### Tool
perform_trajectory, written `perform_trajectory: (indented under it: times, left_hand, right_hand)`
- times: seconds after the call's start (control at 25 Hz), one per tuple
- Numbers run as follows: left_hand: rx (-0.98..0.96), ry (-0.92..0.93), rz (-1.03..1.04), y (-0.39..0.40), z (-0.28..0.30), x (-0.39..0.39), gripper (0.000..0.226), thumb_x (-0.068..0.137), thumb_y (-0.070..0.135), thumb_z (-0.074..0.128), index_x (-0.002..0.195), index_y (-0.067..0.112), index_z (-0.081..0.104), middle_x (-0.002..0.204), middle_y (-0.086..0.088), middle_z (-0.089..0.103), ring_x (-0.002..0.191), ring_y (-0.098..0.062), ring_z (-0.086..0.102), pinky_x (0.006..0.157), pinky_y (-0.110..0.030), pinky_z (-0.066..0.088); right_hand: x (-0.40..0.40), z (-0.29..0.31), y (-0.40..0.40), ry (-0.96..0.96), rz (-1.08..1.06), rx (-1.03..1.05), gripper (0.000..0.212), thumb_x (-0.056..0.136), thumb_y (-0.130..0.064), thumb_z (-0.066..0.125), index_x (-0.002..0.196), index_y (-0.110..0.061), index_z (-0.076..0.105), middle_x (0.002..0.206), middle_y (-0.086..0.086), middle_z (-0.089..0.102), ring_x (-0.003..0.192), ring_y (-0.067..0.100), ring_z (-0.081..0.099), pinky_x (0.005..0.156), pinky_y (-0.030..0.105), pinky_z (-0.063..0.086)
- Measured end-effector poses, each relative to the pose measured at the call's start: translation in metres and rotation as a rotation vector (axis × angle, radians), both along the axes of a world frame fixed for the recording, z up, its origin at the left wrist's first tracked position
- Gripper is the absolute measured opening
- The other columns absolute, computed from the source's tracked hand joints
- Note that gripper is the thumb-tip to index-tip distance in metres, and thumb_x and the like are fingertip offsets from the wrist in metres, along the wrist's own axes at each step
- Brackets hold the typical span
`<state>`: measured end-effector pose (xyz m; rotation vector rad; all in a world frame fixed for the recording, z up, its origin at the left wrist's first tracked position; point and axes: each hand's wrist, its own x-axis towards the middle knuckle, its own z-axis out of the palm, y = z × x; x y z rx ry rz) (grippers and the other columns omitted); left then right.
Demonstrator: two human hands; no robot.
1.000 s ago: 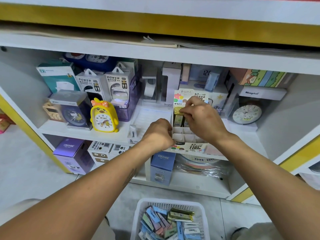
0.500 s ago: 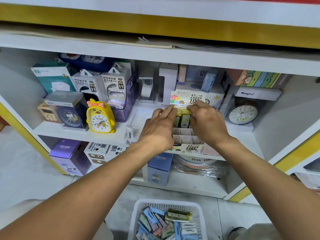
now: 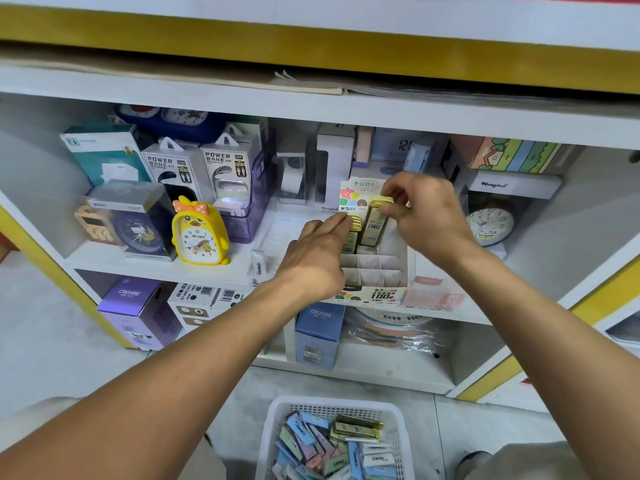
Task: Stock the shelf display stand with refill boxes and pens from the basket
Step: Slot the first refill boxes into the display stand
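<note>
You're in a stationery/gift shop: white shelving (image 3: 311,109) with yellow trim, packed with boxed retail stock — power bank boxes (image 3: 197,168), a yellow duck alarm clock (image 3: 199,233), CRUHRE boxes (image 3: 138,306), a cardboard display stand (image 3: 374,268) of lead refills, barcoded cartons (image 3: 214,296), restock basket (image 3: 332,441) on the floor.

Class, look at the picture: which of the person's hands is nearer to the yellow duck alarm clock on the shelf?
Left. The left hand is just right of the yellow duck clock; the right hand is farther right, beyond it.
</note>
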<state>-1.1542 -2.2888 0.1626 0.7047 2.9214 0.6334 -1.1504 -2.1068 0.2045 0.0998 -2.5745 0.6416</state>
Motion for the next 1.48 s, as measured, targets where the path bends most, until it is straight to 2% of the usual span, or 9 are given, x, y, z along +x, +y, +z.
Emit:
perform_trajectory:
  times: [0.32, 0.48, 0.64, 0.84, 0.92, 1.0, 1.08, 1.2, 1.48]
  left_hand:
    - [0.088, -0.074, 0.074, -0.012, 0.002, -0.004, 0.093, 0.079, -0.002, 0.061, 0.157, 0.023, 0.016, 0.163, 0.014, 0.010, 0.146, -0.014, 0.015, 0.112, -0.021, 0.020]
    - [0.075, -0.098, 0.073, -0.016, 0.000, -0.002, 0.091, 0.080, -0.001, 0.062, 0.157, 0.021, 0.018, 0.163, 0.012, 0.011, 0.148, -0.015, 0.015, 0.117, -0.026, 0.022]
    - [0.085, -0.100, 0.059, -0.015, 0.002, -0.002, 0.088, 0.081, 0.000, 0.061, 0.156, 0.021, 0.020, 0.163, 0.011, 0.013, 0.148, -0.014, 0.017, 0.118, -0.026, 0.023]
    - [0.104, -0.087, 0.046, -0.012, 0.002, 0.000, 0.085, 0.081, 0.000, 0.061, 0.155, 0.020, 0.024, 0.162, 0.009, 0.018, 0.146, -0.015, 0.022, 0.116, -0.026, 0.026]
    - [0.097, -0.077, 0.036, -0.012, 0.002, 0.000, 0.084, 0.081, 0.000, 0.061, 0.154, 0.020, 0.025, 0.161, 0.008, 0.019, 0.146, -0.015, 0.023, 0.114, -0.025, 0.026]
    - [0.086, -0.055, 0.024, -0.012, 0.001, 0.000, 0.082, 0.082, -0.001, 0.059, 0.154, 0.020, 0.026, 0.160, 0.008, 0.021, 0.145, -0.015, 0.024, 0.113, -0.024, 0.026]
    - [0.085, -0.025, 0.016, -0.011, 0.000, 0.001, 0.080, 0.082, -0.001, 0.059, 0.153, 0.019, 0.028, 0.158, 0.007, 0.025, 0.143, -0.016, 0.027, 0.110, -0.024, 0.027]
    - [0.067, 0.023, 0.005, -0.011, -0.002, 0.002, 0.080, 0.082, -0.001, 0.057, 0.153, 0.021, 0.027, 0.157, 0.008, 0.026, 0.141, -0.017, 0.028, 0.108, -0.025, 0.030]
    - [0.077, 0.030, 0.019, -0.018, 0.000, 0.004, 0.082, 0.079, 0.003, 0.061, 0.153, 0.019, 0.029, 0.156, 0.004, 0.030, 0.142, -0.018, 0.029, 0.109, -0.026, 0.030]
  right_hand:
    - [0.013, 0.003, -0.014, -0.139, 0.092, -0.223, 0.020, 0.081, -0.007, 0.080, 0.091, -0.020, 0.069, 0.081, -0.005, 0.064, 0.082, 0.013, 0.060, 0.073, 0.017, 0.046]
    - [0.011, 0.001, -0.016, -0.138, 0.088, -0.279, 0.019, 0.081, -0.004, 0.079, 0.094, -0.015, 0.070, 0.081, -0.005, 0.063, 0.083, 0.016, 0.060, 0.075, 0.021, 0.049]
    - [0.010, 0.000, -0.016, -0.130, 0.109, -0.254, 0.018, 0.081, -0.005, 0.079, 0.095, -0.014, 0.071, 0.087, 0.002, 0.068, 0.086, 0.017, 0.062, 0.080, 0.028, 0.051]
    - [0.009, -0.009, -0.008, -0.180, 0.074, -0.191, 0.017, 0.083, -0.007, 0.079, 0.095, -0.014, 0.071, 0.085, -0.003, 0.067, 0.081, 0.011, 0.061, 0.071, 0.015, 0.049]
    - [0.008, -0.013, -0.008, -0.181, 0.054, -0.147, 0.015, 0.084, -0.010, 0.078, 0.097, -0.015, 0.072, 0.081, -0.007, 0.065, 0.078, 0.010, 0.060, 0.064, 0.004, 0.041]
    - [0.007, -0.020, -0.013, -0.195, 0.061, -0.096, 0.013, 0.086, -0.012, 0.077, 0.098, -0.015, 0.074, 0.081, -0.006, 0.065, 0.078, 0.012, 0.060, 0.061, 0.001, 0.037]
    - [0.006, -0.027, -0.019, -0.209, 0.097, -0.064, 0.012, 0.086, -0.010, 0.075, 0.098, -0.014, 0.075, 0.083, -0.002, 0.066, 0.080, 0.014, 0.060, 0.068, 0.007, 0.042]
    - [0.004, -0.032, -0.024, -0.151, 0.131, -0.033, 0.015, 0.088, -0.005, 0.070, 0.101, -0.011, 0.075, 0.092, 0.004, 0.067, 0.086, 0.019, 0.061, 0.083, 0.029, 0.049]
    - [0.013, -0.033, -0.024, -0.125, 0.055, 0.015, 0.014, 0.092, -0.008, 0.059, 0.097, -0.016, 0.069, 0.091, 0.000, 0.069, 0.083, 0.024, 0.063, 0.078, 0.037, 0.054]
